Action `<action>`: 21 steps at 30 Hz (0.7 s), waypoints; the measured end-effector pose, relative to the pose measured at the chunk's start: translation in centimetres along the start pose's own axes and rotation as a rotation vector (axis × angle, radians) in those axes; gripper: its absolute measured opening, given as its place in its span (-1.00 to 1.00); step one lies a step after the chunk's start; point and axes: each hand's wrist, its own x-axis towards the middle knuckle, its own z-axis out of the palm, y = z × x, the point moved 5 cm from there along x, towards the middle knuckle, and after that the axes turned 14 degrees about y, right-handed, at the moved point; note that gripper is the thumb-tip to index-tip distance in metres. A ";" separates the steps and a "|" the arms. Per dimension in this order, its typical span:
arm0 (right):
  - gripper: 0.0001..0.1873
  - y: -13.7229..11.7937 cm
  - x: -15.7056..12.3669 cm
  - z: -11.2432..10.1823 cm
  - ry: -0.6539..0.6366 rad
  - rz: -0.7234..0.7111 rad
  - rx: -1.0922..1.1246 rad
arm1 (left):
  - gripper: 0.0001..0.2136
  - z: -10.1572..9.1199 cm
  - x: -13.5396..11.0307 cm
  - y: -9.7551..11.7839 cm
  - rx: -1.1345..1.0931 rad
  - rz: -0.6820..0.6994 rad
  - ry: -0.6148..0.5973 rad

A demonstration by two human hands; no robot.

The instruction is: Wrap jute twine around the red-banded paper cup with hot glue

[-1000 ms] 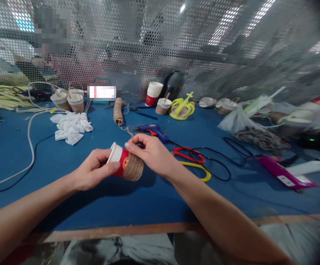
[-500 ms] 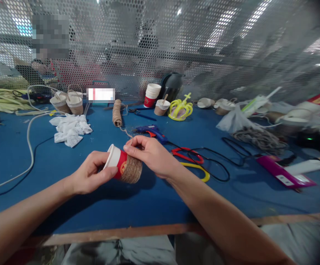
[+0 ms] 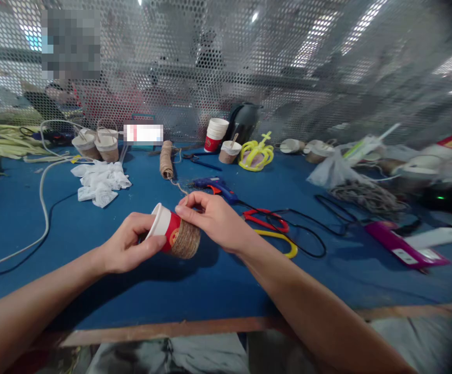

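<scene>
My left hand [image 3: 134, 243] grips a red and white paper cup [image 3: 173, 228] near its rim, fingers inside the mouth and thumb along the outside. The cup lies tilted on its side above the table, mouth toward the left. Brown twine [image 3: 188, 241] is wound round its lower part. With thumb and forefinger my right hand [image 3: 206, 215] pinches the twine at the edge of the windings. From there the strand runs back to a twine roll [image 3: 166, 160]. A blue glue gun [image 3: 215, 188] lies just behind my right hand.
Scissors with red and yellow handles [image 3: 276, 241] and a black cord lie right of my right arm. White gloves [image 3: 102, 182], twine-wrapped cups [image 3: 107, 148], stacked paper cups [image 3: 215, 136] and a yellow crown-shaped piece [image 3: 255, 153] stand farther back. A perforated metal screen [image 3: 171, 62] closes the far side.
Both hands keep their hold on the cup and the twine, almost unmoved. The view has shifted very slightly.
</scene>
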 end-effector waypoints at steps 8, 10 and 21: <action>-0.76 0.6 0.0 0.3 -0.013 0.068 0.055 | -0.81 -0.1 0.0 0.6 -0.037 0.055 0.007; -0.73 1.0 0.3 0.3 0.001 0.071 0.039 | -0.81 -0.2 -0.1 0.1 -0.074 -0.011 0.033; -0.57 0.9 1.1 0.0 -0.110 0.068 0.018 | -0.81 -1.0 0.7 -4.5 -0.596 -0.561 0.433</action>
